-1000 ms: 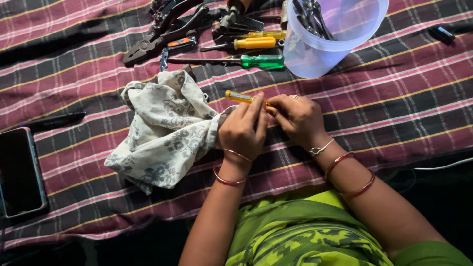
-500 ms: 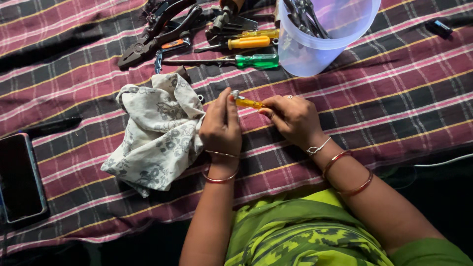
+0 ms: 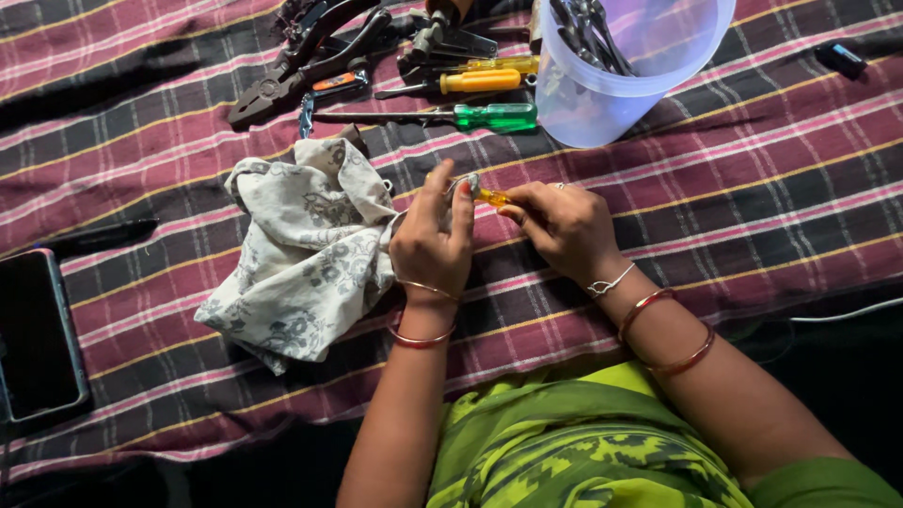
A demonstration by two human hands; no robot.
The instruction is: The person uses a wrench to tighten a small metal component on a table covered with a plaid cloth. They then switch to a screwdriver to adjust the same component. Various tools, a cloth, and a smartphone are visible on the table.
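Note:
My left hand pinches an edge of a grey-and-white patterned cloth around the metal end of a small yellow-handled screwdriver. My right hand grips the yellow handle from the right side. Most of the tool is hidden by my fingers. The bulk of the cloth lies crumpled to the left on the maroon-and-black checked sheet.
A clear plastic tub holding metal tools stands behind my hands. Beside it lie a green-handled screwdriver, a yellow-handled screwdriver, pliers and other tools. A phone and a black pen lie far left.
Both hands and the small screwdriver shifted slightly left; my left hand drew the cloth edge up over the tool's metal end. The camera view drifted.

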